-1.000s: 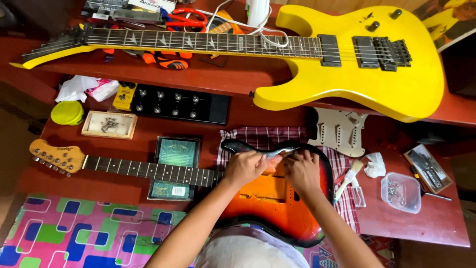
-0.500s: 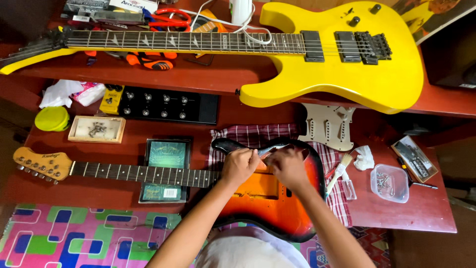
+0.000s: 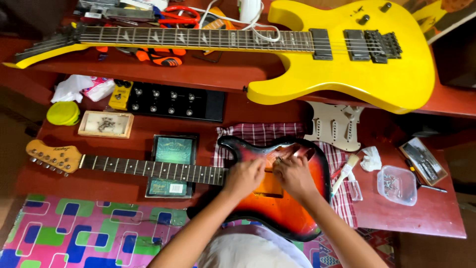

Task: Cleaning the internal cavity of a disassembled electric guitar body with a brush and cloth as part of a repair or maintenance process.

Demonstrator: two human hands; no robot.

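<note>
clear plastic tub (image 3: 396,184) at right on the red table (image 3: 411,213) holds small metal bits, prob screws. shallow wooden tray (image 3: 105,124) at left holds a little heap of metal hardware. both well apart from the hands. sunburst guitar body (image 3: 277,208) lies on a checked cloth (image 3: 258,134), neck running left over a dark square packet (image 3: 173,150). left hand (image 3: 244,176) & right hand (image 3: 293,174) rest side by side on the body's open cavity, fingers curled down onto it; can't tell if they pinch anything. cream pickguard (image 3: 334,124) and a brush (image 3: 344,171) just beside the body at right. black pedal unit (image 3: 168,101) behind. yellow guitar (image 3: 342,54) on the upper shelf.
</note>
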